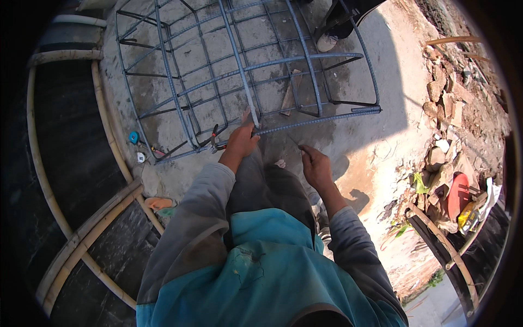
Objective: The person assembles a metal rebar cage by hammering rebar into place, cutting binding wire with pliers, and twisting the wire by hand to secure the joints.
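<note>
A cage of ribbed steel rebar [239, 65] lies on the concrete floor in front of me. My left hand [242, 143] is closed at its near edge, where a lengthwise bar meets the crosswise one; a fingertip shows beyond the bar. Farther right, my right hand [317, 168] pinches a thin dark wire-like piece [293, 141] that points up and left, apart from the cage. Just left of my left hand, red-handled pliers [214, 132] lean at the near bar. Part of the left hand's grip is hidden.
Another person's shoe [327, 42] stands by the cage's far right. A wood strip [292, 92] lies beneath the bars. At left are a blue tape-like item [134, 137] and a bamboo frame [46, 185] with dark sheeting. Broken stones [438, 98] line the right side.
</note>
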A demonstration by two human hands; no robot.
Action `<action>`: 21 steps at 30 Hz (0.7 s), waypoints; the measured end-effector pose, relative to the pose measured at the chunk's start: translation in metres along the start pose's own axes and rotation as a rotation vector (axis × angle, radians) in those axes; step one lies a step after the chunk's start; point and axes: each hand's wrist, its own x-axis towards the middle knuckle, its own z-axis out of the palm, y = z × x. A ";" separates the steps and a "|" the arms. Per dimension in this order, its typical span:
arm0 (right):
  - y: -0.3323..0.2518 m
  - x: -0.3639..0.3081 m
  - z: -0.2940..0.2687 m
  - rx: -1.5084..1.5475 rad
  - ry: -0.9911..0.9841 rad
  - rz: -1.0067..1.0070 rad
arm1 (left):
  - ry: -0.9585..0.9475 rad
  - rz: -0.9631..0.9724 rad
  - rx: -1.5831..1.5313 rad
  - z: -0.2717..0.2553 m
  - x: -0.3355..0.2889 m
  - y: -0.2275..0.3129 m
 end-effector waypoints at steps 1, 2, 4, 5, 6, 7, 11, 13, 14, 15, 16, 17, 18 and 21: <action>-0.002 0.006 0.000 -0.034 -0.012 -0.011 | -0.026 -0.034 -0.008 0.000 0.000 0.000; -0.005 0.011 0.000 -0.068 -0.028 -0.016 | -0.029 -0.021 0.014 -0.001 0.001 -0.001; -0.011 0.026 0.005 -0.124 -0.052 -0.022 | -0.078 -0.046 0.032 -0.002 0.001 -0.003; -0.013 0.036 0.009 -0.149 -0.067 -0.024 | -0.089 -0.058 0.021 -0.003 0.002 -0.003; -0.015 0.046 0.015 -0.148 -0.068 -0.038 | -0.095 -0.054 -0.011 -0.003 0.001 -0.005; -0.016 0.057 0.022 -0.221 -0.115 -0.036 | -0.104 -0.051 -0.046 -0.004 0.000 -0.005; -0.011 0.098 0.050 -0.398 -0.292 -0.072 | 0.189 0.059 -0.203 -0.001 -0.006 -0.003; -0.007 0.115 0.062 -0.407 -0.368 -0.118 | 0.447 0.020 -0.383 0.000 -0.007 -0.001; -0.005 0.121 0.068 -0.376 -0.398 -0.150 | 0.479 0.041 -0.241 0.000 -0.007 0.000; -0.005 0.125 0.074 -0.346 -0.433 -0.187 | 0.511 0.056 -0.101 -0.002 -0.007 0.001; -0.004 0.130 0.079 -0.318 -0.448 -0.226 | 0.546 0.076 0.040 -0.004 -0.006 0.001; -0.004 0.133 0.084 -0.295 -0.455 -0.272 | 0.437 0.100 0.102 -0.007 -0.004 0.000; -0.003 0.136 0.088 -0.280 -0.465 -0.305 | 0.325 0.122 0.166 -0.010 -0.002 -0.001; -0.001 0.142 0.093 -0.308 -0.475 -0.266 | 0.160 0.146 0.281 -0.018 0.003 -0.001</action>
